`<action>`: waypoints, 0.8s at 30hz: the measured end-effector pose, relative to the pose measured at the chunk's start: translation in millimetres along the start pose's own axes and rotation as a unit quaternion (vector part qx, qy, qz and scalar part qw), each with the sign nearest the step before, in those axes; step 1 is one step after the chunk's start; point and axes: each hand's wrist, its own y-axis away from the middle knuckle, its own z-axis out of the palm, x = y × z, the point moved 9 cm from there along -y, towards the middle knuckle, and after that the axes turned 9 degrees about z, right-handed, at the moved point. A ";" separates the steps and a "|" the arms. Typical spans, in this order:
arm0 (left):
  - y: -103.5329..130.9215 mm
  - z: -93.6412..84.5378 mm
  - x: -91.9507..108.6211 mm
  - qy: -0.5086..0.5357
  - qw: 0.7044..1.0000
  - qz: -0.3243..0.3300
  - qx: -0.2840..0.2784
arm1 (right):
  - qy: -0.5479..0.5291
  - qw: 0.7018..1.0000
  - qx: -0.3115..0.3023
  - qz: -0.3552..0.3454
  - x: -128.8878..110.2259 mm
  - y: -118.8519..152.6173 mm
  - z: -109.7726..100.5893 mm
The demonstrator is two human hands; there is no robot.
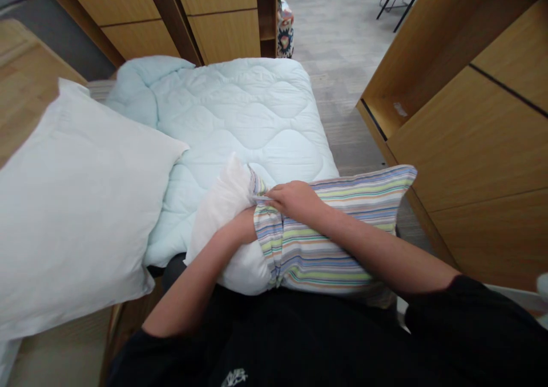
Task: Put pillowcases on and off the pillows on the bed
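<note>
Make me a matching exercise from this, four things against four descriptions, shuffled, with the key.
1. Striped pillowcase
2. Quilt
3. Large white pillow
4. Right hand

A. Pale blue, with curved stitching
B. Pinching striped cloth
C. Partly over a smaller white pillow
D. At the picture's left edge

Pairs: 1-C, 2-A, 3-D, 4-B

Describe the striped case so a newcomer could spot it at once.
Find the blue quilt. At its near edge is the striped case, one end pinched by the right hand. Its coloured stripes set it apart from the small pillow there and the big pillow at left, both plain white.
</note>
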 end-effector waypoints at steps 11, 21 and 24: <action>219.4 -30.4 -196.6 0.125 0.880 -0.319 0.327 | -0.055 0.987 0.002 -0.151 -34.1 106.4 -11.7; 182.8 -26.9 -163.4 0.038 0.863 -0.341 0.370 | 0.094 0.979 -0.074 -0.164 -63.0 98.6 44.4; 144.6 -55.3 -88.9 -0.124 0.933 -0.144 0.305 | 0.106 0.972 -0.092 -0.186 -71.4 95.2 42.2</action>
